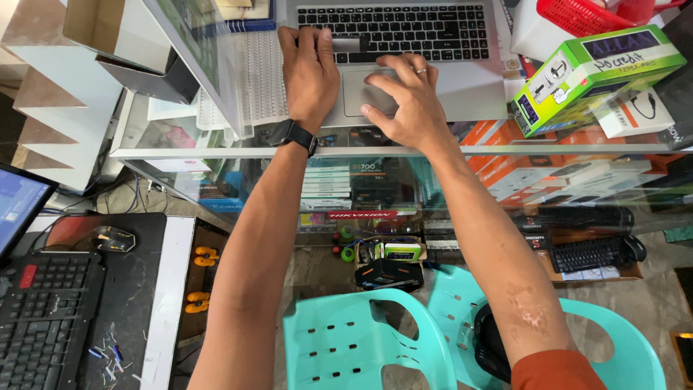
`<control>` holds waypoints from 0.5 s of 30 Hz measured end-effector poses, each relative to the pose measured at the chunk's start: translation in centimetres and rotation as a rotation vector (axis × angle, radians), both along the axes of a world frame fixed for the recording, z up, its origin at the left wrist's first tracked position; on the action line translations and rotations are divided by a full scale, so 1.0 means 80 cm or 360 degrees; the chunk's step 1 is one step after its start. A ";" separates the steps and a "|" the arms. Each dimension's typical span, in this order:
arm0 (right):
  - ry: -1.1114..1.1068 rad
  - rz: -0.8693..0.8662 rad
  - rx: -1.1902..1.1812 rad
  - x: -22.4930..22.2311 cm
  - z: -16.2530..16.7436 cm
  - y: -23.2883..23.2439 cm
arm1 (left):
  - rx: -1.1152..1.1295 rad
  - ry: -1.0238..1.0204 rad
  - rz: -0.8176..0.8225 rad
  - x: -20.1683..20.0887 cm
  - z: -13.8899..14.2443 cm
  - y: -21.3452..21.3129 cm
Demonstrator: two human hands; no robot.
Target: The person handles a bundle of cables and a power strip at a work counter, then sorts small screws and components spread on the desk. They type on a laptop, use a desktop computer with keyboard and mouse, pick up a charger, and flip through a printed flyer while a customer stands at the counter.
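Both bare arms reach straight out from the person over a glass display counter (216,150) to a silver laptop (476,79) that sits on its top. The left hand (309,68) lies palm down on the laptop's palm rest just left of the trackpad (355,97), its fingers held close together and stretched forward so that the tips rest on the lowest row of the black keyboard (404,29). A black wristwatch (292,135) wraps that wrist, just at the laptop's near edge. The right hand (408,101) sits just right of the left one, arched and loosely spread: the index finger and thumb come down on the trackpad, the other fingers curl over the palm rest, and a ring (421,71) shows on one of them. Neither hand grips anything; both only touch the laptop. The right forearm runs back at a slant to an orange sleeve (556,372) at the bottom edge.

Right of the laptop, on the same counter, a green and white product box (592,76) lies tilted, with a red basket (577,14) behind it. Below the laptop, through the glass, boxed goods stand on shelves, though reflections make them hard to tell apart. Nearer than the counter stand two turquoise plastic chairs (346,339). Well to the left of the laptop, on a lower desk, lie a black keyboard (43,310) and a mouse (112,238).
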State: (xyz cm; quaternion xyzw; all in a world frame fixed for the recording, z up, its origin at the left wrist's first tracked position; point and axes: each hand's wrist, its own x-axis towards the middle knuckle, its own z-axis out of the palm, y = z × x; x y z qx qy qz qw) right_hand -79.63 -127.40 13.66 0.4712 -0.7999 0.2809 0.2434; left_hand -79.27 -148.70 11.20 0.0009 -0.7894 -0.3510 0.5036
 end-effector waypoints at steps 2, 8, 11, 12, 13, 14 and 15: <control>-0.0034 0.0001 -0.0002 0.001 0.000 0.000 | -0.0004 0.0009 -0.0006 0.001 0.000 0.000; -0.0056 0.0052 -0.0013 0.002 -0.002 0.001 | 0.0024 -0.0016 -0.0024 0.001 -0.001 -0.001; -0.0019 0.0038 0.0010 -0.002 -0.006 0.001 | 0.0016 -0.0017 -0.0007 0.000 0.000 0.000; -0.0005 -0.0014 -0.0015 -0.004 -0.007 0.000 | 0.0007 -0.0014 0.0002 0.000 0.000 0.000; 0.0007 -0.0067 -0.0040 -0.005 -0.009 -0.002 | -0.0013 -0.0027 0.0013 0.000 0.000 0.001; 0.0021 -0.0116 -0.0065 -0.007 -0.010 -0.003 | -0.0034 -0.0036 0.0027 0.001 0.000 0.001; 0.0012 -0.0128 -0.0080 -0.008 -0.011 -0.004 | -0.0055 -0.0044 0.0043 0.001 0.001 0.001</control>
